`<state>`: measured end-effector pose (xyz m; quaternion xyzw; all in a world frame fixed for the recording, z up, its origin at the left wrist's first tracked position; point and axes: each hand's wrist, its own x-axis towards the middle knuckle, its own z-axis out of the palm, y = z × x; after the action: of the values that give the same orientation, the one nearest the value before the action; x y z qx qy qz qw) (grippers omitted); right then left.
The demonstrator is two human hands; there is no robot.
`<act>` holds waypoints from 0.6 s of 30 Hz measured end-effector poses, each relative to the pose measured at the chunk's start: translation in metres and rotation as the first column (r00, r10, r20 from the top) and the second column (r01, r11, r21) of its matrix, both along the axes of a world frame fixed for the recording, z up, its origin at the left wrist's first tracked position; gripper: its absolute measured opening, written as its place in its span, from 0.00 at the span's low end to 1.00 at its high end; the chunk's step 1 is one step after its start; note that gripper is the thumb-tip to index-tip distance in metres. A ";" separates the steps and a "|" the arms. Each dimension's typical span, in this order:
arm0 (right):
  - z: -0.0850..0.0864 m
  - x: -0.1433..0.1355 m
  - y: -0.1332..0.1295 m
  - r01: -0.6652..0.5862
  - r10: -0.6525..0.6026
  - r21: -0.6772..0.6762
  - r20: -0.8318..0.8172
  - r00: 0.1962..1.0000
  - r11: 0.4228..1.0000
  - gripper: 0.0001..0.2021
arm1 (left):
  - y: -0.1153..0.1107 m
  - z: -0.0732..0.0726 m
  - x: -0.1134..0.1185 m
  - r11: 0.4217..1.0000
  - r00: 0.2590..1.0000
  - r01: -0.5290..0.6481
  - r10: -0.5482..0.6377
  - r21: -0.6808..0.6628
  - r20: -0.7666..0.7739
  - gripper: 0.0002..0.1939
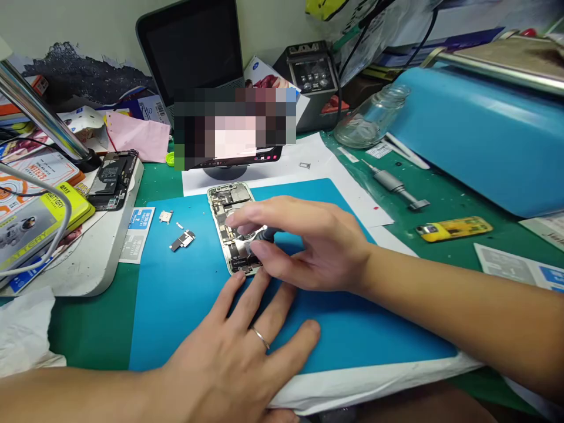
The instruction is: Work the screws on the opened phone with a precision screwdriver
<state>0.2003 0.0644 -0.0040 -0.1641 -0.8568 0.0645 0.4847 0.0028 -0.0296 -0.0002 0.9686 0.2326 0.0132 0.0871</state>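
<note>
An opened smartphone with bare inner parts lies on the blue mat. My left hand, a ring on one finger, rests with fingers spread, fingertips at the phone's near edge. Above the phone, my right hand curls thumb and fingers around a small tool with a dark ridged grip; its kind is mostly hidden by the fingers. Left of the phone lie a dark and silver phone part, a small metal plate and a tiny strip.
A monitor and a partly blurred screen stand behind. On the right lie a grey screwdriver-like tool, a yellow tool, white tweezers and a glass jar. Another opened phone and battery boxes are at left.
</note>
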 end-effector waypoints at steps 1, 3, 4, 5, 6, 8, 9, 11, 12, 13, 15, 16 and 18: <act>0.000 0.000 -0.001 0.022 -0.022 -0.009 0.004 1.000 1.000 0.20 | 0.000 0.000 0.000 1.000 1.000 -0.005 0.005 0.001 0.004 0.41; -0.001 0.000 -0.001 0.010 -0.009 0.010 -0.023 1.000 1.000 0.19 | -0.001 0.000 0.000 1.000 1.000 -0.012 0.012 -0.001 0.008 0.42; -0.002 0.000 0.000 -0.017 0.017 0.026 -0.033 0.999 1.000 0.19 | -0.001 -0.001 0.000 1.000 1.000 -0.012 0.012 -0.003 0.007 0.41; -0.002 -0.001 0.001 -0.044 0.046 0.039 -0.038 0.998 0.998 0.18 | -0.001 -0.001 0.000 1.000 1.000 -0.011 0.011 -0.004 0.007 0.41; -0.003 -0.001 0.002 -0.060 0.062 0.046 -0.041 0.997 0.997 0.18 | -0.001 -0.001 0.000 1.000 1.000 -0.006 0.006 -0.004 0.005 0.41; -0.003 -0.001 0.003 -0.069 0.070 0.050 -0.033 0.997 0.996 0.20 | 0.000 -0.001 0.000 1.000 1.000 0.005 -0.005 0.005 -0.001 0.41; -0.002 -0.001 0.004 -0.066 0.068 0.050 -0.027 0.997 0.997 0.21 | 0.001 -0.001 0.000 1.000 1.000 0.008 -0.008 0.016 -0.004 0.41; 0.000 -0.001 0.003 -0.074 0.075 0.062 -0.021 0.997 0.995 0.24 | 0.002 -0.001 0.000 0.999 1.000 0.015 -0.015 0.031 -0.027 0.42; 0.001 -0.001 0.003 -0.086 0.088 0.065 -0.020 0.996 0.994 0.25 | 0.002 0.000 0.000 0.999 0.999 0.018 -0.017 0.035 -0.040 0.42; 0.002 -0.001 0.002 -0.102 0.104 0.060 -0.023 0.994 0.993 0.25 | 0.003 0.000 0.000 0.999 0.999 0.021 -0.019 0.039 -0.049 0.41; 0.002 -0.002 0.002 -0.120 0.121 0.029 -0.033 0.992 0.992 0.22 | 0.003 0.001 0.000 0.999 0.998 0.027 -0.025 0.042 -0.060 0.41; 0.001 -0.002 0.002 -0.123 0.123 0.013 -0.039 0.992 0.992 0.20 | 0.003 0.002 0.000 0.999 0.998 0.029 -0.026 0.045 -0.059 0.41; 0.000 -0.002 0.002 -0.122 0.121 -0.007 -0.054 0.991 0.993 0.20 | 0.003 0.002 0.000 0.998 0.998 0.030 -0.027 0.051 -0.052 0.41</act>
<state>0.1982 0.0666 -0.0040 -0.1123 -0.8516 0.1026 0.5016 0.0030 -0.0265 0.0018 0.9738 0.2205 -0.0067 0.0561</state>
